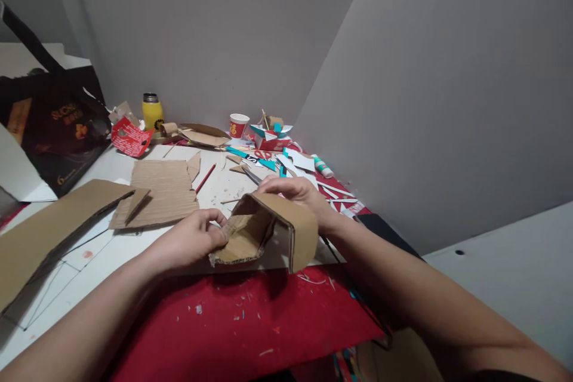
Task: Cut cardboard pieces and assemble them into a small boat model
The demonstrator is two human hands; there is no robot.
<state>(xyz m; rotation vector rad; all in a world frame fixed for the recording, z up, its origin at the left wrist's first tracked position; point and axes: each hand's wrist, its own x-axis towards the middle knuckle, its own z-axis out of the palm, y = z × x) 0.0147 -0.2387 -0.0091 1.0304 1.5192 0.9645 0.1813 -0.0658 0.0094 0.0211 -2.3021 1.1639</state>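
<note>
Grey walls are standing around a messy counter (250,316) with a red mat. The left hand (190,239) is pinching a torn flap of the box (268,230), fingers closed on it. The right hand (298,191) is gripping the box top, fingers curled over. The box is sitting mid-counter. It looks like folding work; pressing the flap flat needs a firm, slow push. A pencil (205,178) and cup (239,126) are lying behind.

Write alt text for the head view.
Two bare hands, left hand and right hand, hold a folded cardboard piece over a red table. Behind lie a flat cardboard sheet, a red pencil, a yellow bottle and a paper cup.
</note>
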